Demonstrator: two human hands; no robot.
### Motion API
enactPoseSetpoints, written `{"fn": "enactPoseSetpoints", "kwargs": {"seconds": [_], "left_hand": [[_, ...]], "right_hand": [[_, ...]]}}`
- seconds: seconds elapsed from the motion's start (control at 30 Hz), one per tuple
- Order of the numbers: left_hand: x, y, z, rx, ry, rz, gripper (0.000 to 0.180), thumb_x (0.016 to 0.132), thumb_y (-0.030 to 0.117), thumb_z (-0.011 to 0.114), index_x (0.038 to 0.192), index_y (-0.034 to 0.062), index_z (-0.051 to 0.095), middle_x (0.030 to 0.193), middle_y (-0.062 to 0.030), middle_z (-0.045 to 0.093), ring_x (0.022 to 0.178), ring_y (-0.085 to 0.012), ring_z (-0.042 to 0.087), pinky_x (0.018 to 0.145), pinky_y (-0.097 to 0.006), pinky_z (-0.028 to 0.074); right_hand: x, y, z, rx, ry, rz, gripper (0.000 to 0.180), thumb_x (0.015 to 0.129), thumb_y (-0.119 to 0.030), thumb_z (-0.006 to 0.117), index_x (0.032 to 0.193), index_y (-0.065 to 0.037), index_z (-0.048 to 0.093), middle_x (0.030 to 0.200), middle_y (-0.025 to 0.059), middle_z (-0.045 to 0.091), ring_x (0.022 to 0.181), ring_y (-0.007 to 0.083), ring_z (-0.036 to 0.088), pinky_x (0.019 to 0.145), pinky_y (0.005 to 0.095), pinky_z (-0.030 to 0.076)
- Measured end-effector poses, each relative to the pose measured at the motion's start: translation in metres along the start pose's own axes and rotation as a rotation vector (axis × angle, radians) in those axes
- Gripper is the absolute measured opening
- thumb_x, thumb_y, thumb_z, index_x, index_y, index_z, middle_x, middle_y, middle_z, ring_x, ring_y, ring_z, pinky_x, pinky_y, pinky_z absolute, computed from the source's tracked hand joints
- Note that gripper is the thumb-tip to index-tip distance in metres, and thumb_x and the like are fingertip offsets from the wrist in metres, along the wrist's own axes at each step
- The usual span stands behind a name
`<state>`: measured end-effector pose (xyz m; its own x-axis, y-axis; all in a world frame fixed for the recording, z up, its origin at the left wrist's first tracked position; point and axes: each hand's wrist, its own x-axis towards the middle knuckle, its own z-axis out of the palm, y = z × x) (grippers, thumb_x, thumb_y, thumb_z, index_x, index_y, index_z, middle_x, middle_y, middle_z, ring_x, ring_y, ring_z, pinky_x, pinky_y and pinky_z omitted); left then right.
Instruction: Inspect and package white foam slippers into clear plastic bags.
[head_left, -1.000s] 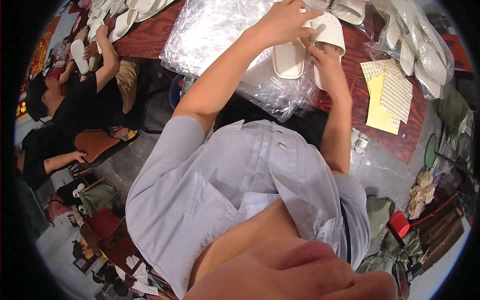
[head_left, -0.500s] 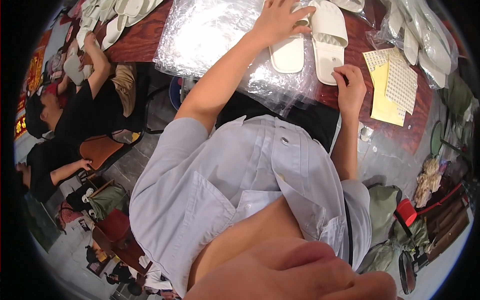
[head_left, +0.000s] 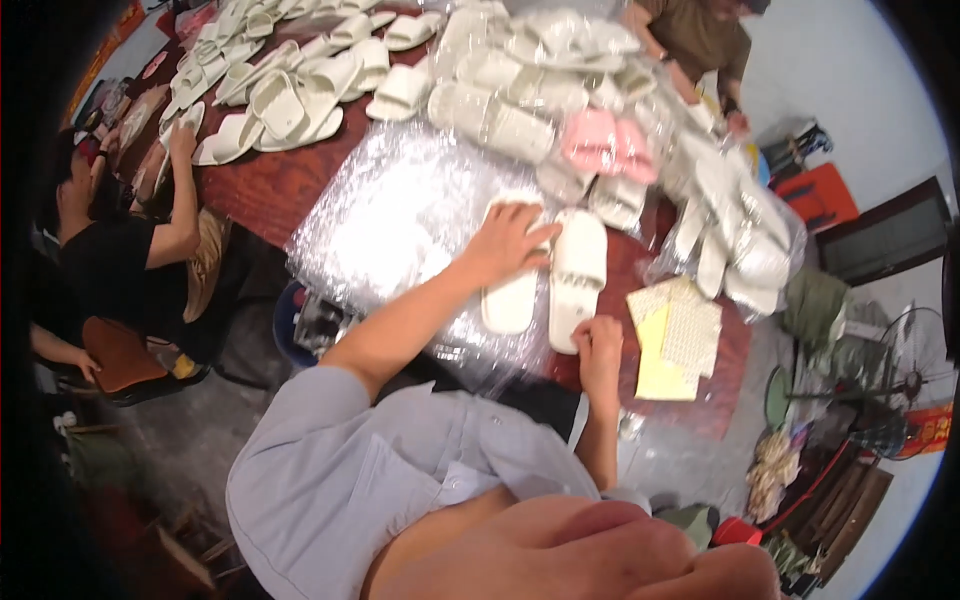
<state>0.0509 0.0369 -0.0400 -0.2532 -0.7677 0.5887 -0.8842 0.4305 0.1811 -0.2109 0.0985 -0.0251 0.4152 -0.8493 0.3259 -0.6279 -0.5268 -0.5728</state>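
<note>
My left hand (head_left: 508,243) spreads its fingers over the left slipper (head_left: 510,305); my right hand (head_left: 600,348) curls by the heel of the right slipper (head_left: 578,258), pinching or not I can't tell. The slick plastic (head_left: 345,235) beneath the left slipper could let a push skew it. Both look cream-white, toes pointing away.

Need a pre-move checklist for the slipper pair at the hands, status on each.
1. Pair side by side: ok; left slipper and right slipper both have straps at the far end.
2. Left grip off the pair: not ok; fingers spread over the left slipper's strap.
3. Right grip touching the right slipper: cannot tell; fingertips are right by its heel.
4. Dark insole mark on both: not ok; seen on the right slipper, none on the left's visible part.
5. Clear plastic under the left slipper: ok.
6. Printed sheets uncovered by hands: ok.
</note>
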Motion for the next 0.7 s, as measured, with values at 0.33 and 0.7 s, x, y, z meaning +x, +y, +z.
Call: {"fn": "enactPoseSetpoints", "kwargs": {"seconds": [0.33,0.7], "left_hand": [[0.000,-0.013,0.003,-0.442,0.157,-0.200,0.056,0.074,0.036,0.078,0.125,0.0170,0.064,0.122,-0.0148,0.055,0.117,-0.0343,0.050,0.100,-0.047,0.037],[-0.002,-0.010,0.021,-0.383,0.066,-0.260,0.050,0.078,0.053,0.070,0.120,0.0258,0.068,0.120,-0.0137,0.060,0.117,-0.0325,0.052,0.098,-0.050,0.035]], "right_hand": [[0.002,0.006,-0.002,0.021,-0.029,0.033,0.015,0.076,-0.002,0.069,0.087,-0.005,0.060,0.090,0.0110,0.057,0.089,0.0311,0.051,0.080,0.0411,0.039],[-0.003,0.012,-0.022,0.121,-0.167,0.099,0.011,0.079,0.003,0.062,0.087,0.001,0.055,0.088,0.0129,0.056,0.086,0.0287,0.053,0.080,0.0380,0.042]]}}
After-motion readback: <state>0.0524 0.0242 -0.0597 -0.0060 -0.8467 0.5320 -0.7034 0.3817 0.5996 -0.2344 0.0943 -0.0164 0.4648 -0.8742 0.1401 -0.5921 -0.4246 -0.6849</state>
